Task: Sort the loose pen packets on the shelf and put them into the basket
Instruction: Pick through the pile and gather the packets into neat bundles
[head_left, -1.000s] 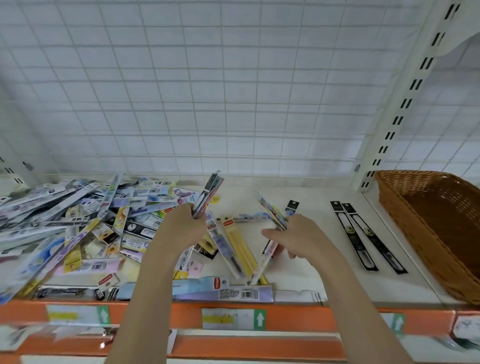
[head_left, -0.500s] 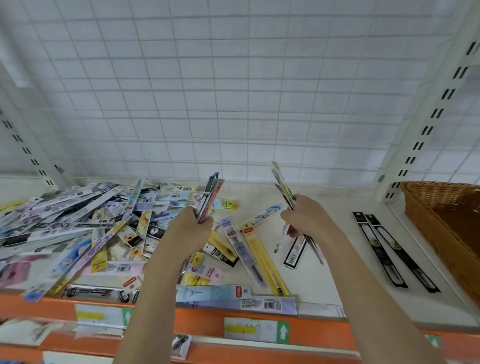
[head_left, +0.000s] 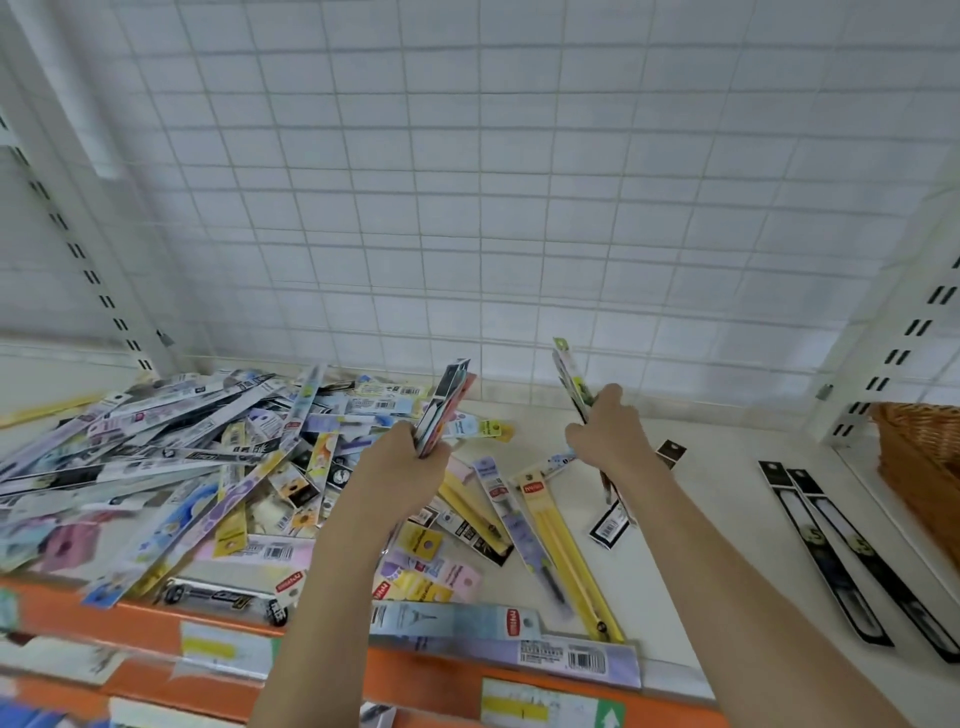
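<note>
Head view: each hand's grip pinches upright pen packets, left hand (head_left: 402, 470), right hand (head_left: 605, 436).

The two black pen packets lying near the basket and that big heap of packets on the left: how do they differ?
The two black pen packets lie flat, side by side and parallel on bare shelf; the big heap of mixed packets is piled crisscross, overlapping at all angles. The pair looks alike, both black; the heap mixes many colours, such as yellow, pink, blue and white. The pair sits close to the brown wicker basket; the heap is far from it. Both are long, narrow packets.
</note>
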